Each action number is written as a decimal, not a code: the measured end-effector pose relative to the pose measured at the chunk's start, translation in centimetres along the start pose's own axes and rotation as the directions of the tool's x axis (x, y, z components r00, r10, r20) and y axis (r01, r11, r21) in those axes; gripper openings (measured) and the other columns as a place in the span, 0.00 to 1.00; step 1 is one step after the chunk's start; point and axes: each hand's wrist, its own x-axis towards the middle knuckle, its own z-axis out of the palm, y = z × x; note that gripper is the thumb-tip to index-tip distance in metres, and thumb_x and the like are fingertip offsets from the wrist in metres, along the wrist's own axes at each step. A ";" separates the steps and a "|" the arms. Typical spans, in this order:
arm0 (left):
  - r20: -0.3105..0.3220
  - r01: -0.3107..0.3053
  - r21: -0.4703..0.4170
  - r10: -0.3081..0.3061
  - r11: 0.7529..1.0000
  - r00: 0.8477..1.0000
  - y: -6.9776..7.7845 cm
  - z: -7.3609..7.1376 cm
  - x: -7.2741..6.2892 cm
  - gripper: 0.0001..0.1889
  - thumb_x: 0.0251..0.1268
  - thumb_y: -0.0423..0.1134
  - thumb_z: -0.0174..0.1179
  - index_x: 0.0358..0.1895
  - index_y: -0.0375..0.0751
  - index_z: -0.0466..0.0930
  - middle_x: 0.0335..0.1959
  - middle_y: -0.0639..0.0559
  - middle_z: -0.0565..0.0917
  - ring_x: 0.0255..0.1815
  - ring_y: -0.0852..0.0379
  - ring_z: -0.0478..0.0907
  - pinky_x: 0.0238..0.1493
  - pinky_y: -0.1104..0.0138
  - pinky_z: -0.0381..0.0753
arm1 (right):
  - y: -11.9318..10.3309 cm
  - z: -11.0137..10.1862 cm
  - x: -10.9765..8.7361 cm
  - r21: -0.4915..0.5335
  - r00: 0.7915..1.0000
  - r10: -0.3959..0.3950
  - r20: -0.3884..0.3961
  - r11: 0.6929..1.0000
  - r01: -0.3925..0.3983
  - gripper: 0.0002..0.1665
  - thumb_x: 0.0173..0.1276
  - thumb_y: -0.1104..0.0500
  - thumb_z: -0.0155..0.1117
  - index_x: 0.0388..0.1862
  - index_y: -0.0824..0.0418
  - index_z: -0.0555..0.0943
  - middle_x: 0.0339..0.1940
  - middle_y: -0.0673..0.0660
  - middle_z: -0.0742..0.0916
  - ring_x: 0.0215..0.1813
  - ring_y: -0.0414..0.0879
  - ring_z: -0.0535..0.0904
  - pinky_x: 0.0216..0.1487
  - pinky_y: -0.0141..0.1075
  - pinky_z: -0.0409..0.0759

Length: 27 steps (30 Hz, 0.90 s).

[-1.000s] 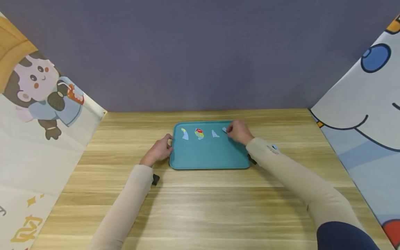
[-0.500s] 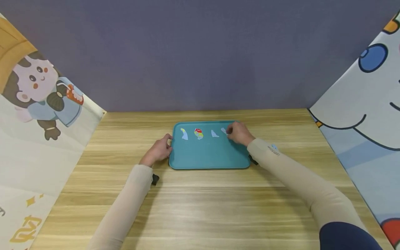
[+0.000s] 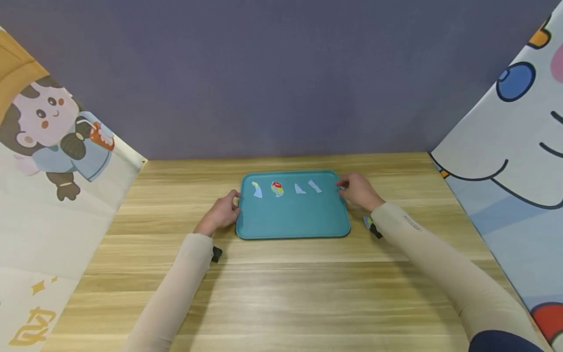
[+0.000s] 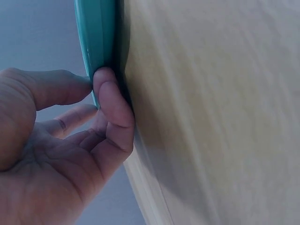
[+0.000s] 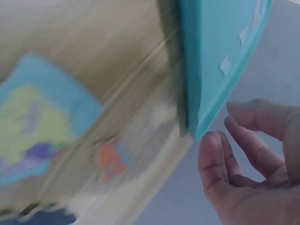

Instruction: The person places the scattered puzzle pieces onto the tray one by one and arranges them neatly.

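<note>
A: What is looking different from half a second ago?

B: The right hand was covering one end of the slim pale strip; now it is hovering at the tray's right rim, and the strip is lying fully exposed

A: Is that hand gripping anything?

B: No, its thumb and fingers are standing apart, a gap showing between them; whether a fingertip is brushing the tray, I can't tell

A: And the left hand?

B: It is staying at the left rim, pinching it, thumb on top and curled fingers tucking underneath

A: How is everything looking up close?

B: The tray is showing a smooth, matte teal surface with rounded corners and a raised lip. Along its far side four flat scraps are lying in a row: a curved sliver, a jagged red-and-yellow piece, a pointed pale piece, then the strip. Beneath, the table is showing streaky, light wood grain, and an orange scrap is resting there beyond the tray's right side
</note>
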 end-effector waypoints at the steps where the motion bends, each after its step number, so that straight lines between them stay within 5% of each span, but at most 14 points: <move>1: -0.003 -0.003 0.002 0.003 1.000 1.000 0.0 0.0 0.0 0.24 0.67 0.30 0.51 0.65 0.37 0.59 0.39 0.40 0.80 0.31 0.52 0.77 0.32 0.63 0.77 | 0.4 -0.2 -0.4 0.012 1.000 0.005 -0.002 1.000 -0.005 0.16 0.64 0.67 0.61 0.51 0.70 0.79 0.50 0.66 0.80 0.52 0.58 0.75 0.52 0.49 0.74; 8: -0.005 -0.005 0.009 0.005 1.000 1.000 -0.1 0.3 0.0 0.25 0.66 0.30 0.51 0.65 0.35 0.58 0.39 0.39 0.80 0.31 0.52 0.77 0.32 0.63 0.77 | 3.0 -1.4 -2.8 -0.037 1.000 -0.016 -0.021 0.999 0.015 0.15 0.65 0.65 0.60 0.49 0.70 0.80 0.47 0.67 0.80 0.48 0.58 0.76 0.49 0.50 0.74; 15: -0.010 -0.009 0.020 0.009 1.000 1.000 0.0 0.2 -0.1 0.25 0.66 0.30 0.50 0.66 0.35 0.57 0.40 0.38 0.79 0.32 0.51 0.77 0.33 0.62 0.77 | 4.4 -1.9 -4.5 -0.096 0.996 0.090 0.015 0.992 -0.088 0.22 0.64 0.58 0.62 0.53 0.70 0.77 0.47 0.68 0.81 0.50 0.61 0.75 0.50 0.52 0.74; 20: -0.005 -0.013 0.024 0.013 1.000 1.000 0.1 0.1 0.0 0.25 0.66 0.30 0.50 0.66 0.35 0.57 0.41 0.38 0.79 0.32 0.51 0.77 0.33 0.62 0.77 | 4.9 -1.6 -4.9 -0.099 0.992 0.115 0.049 0.989 -0.110 0.28 0.63 0.55 0.65 0.56 0.72 0.74 0.49 0.70 0.79 0.51 0.62 0.75 0.51 0.52 0.74; 27: -0.009 -0.025 0.021 0.026 0.999 1.000 0.2 0.1 -0.1 0.25 0.66 0.29 0.49 0.65 0.34 0.57 0.40 0.38 0.79 0.32 0.51 0.78 0.33 0.62 0.78 | 4.9 -1.2 -4.5 -0.083 0.991 0.118 0.055 0.990 -0.113 0.23 0.65 0.61 0.61 0.55 0.73 0.75 0.50 0.70 0.79 0.51 0.63 0.75 0.51 0.52 0.74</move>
